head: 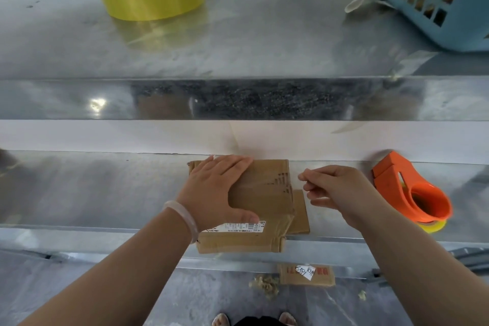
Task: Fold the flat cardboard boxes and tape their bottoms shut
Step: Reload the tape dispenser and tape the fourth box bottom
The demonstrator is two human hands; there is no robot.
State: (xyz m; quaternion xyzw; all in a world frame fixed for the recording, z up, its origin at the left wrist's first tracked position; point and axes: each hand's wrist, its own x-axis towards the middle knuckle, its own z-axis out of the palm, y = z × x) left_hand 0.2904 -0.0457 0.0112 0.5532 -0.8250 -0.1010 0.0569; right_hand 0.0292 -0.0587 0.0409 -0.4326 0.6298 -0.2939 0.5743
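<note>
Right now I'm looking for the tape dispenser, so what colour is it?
The tape dispenser is orange, clearest in the head view.

Pale translucent bangle [183, 216] by left hand [213, 189]

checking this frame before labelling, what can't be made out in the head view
Head view:
Print on the white label of the brown cardboard box: too small, blurred.
Box's left part: covered by the left hand.
Whether the right hand pinches anything: too fine to tell.
The blue plastic basket: cut off by top and right edges.
</note>
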